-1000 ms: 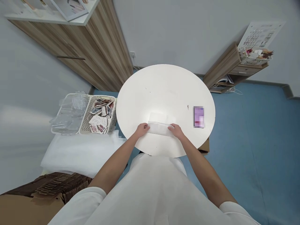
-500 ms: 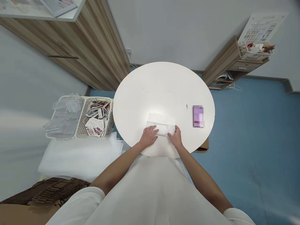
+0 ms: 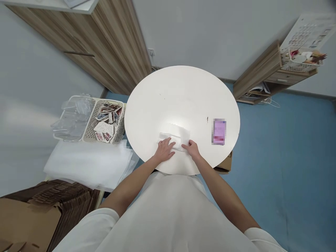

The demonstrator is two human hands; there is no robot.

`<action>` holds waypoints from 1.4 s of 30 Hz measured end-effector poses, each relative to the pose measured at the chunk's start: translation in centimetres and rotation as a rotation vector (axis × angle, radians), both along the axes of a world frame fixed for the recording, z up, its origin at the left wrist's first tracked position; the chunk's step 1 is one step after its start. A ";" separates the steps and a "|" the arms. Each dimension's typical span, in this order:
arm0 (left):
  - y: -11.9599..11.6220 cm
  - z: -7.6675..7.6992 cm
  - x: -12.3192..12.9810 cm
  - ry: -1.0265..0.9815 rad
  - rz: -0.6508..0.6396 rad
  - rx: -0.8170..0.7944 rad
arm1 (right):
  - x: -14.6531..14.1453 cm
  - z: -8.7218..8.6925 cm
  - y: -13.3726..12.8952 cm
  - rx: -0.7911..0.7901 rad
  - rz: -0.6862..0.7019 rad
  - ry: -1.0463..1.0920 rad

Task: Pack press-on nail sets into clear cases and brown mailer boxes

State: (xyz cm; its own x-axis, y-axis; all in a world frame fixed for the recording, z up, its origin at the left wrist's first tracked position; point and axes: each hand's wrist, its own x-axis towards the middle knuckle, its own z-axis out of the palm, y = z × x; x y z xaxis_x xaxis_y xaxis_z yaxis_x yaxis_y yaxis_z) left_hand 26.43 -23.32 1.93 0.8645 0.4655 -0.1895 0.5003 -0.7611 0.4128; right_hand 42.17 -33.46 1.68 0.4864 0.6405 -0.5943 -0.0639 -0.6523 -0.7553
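A thin white packing sheet (image 3: 176,132), partly folded, lies near the close edge of the round white table (image 3: 181,91). My left hand (image 3: 164,149) rests on the left part of the sheet with its fingers spread. At the sheet's right side my right hand (image 3: 191,148) pinches the edge between thumb and fingers. Whether anything is wrapped inside the folds I cannot tell. To the right of my hands lies a purple rectangular item (image 3: 219,132), blurred by pixels.
Left of the table stand a white basket of printed cards (image 3: 122,122) and one of clear plastic packaging (image 3: 76,120). Stacked white sheets (image 3: 86,161) and flattened brown cardboard (image 3: 28,217) lie nearer me. A wooden cabinet (image 3: 115,45) and a low shelf (image 3: 258,73) flank the table's far side.
The sheet's right side has been folded inward, making it narrower. My right hand has moved left with that edge, while my left hand stays on the sheet. The camera view has shifted slightly.
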 end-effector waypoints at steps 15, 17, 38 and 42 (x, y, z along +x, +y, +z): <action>-3.7 -0.6 -0.8 0.009 -0.054 0.050 | -1.0 0.5 -1.7 0.085 -0.247 0.116; -3.3 -0.5 -0.9 0.009 -0.089 0.050 | -1.7 1.0 -0.9 0.116 -0.290 0.206; -1.9 -1.2 -5.9 -0.036 0.572 -0.516 | -6.9 0.2 -1.3 -0.178 0.314 -0.575; -1.2 -1.2 -6.0 -0.215 0.905 -0.927 | -8.1 0.2 0.3 -0.148 0.334 -0.549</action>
State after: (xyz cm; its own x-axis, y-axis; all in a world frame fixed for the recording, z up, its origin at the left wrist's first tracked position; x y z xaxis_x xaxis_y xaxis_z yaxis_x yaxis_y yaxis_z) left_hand 20.41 -24.54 0.76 0.3701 0.6651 -0.6487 0.5397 0.4144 0.7328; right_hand 34.06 -33.11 1.91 0.5332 0.7402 -0.4096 0.5289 -0.6696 -0.5215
